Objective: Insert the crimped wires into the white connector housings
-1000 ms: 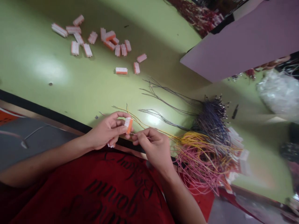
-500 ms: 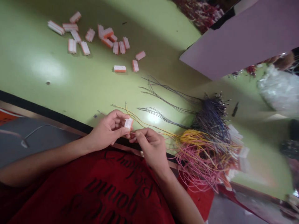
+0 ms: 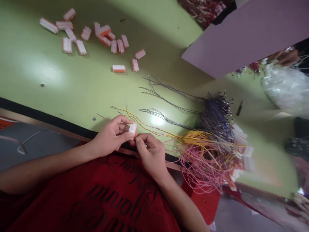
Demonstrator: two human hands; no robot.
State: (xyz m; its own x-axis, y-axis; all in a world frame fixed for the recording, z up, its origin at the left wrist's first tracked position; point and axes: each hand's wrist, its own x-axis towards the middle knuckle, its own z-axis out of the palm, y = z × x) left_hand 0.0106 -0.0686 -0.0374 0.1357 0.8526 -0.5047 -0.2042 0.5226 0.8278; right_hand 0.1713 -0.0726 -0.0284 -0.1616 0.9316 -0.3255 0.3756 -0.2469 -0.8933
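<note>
My left hand (image 3: 117,132) is closed on a white and orange connector housing (image 3: 132,128), pinched between thumb and fingers over the table's front edge. My right hand (image 3: 151,151) is closed against the housing's near right end, thumb and forefinger pinching a thin pink wire (image 3: 170,162) whose tip is hidden at the housing. Past my hands, yellow wires (image 3: 142,121) stretch across the table from a bundle. Dark wires (image 3: 164,118) lie fanned out beyond them. A loose wire end sticks out behind my left hand.
Several white and orange connector housings (image 3: 118,68) lie scattered at the back left. At right sits a heap of pink wires (image 3: 200,170) and dark wires (image 3: 214,112). A pale purple panel (image 3: 246,38) and a clear plastic bag (image 3: 285,87) stand farther back.
My right hand has moved left, up against the housing, with the wire. The housing has turned in my left hand so more of its white face shows. The view has shifted slightly.
</note>
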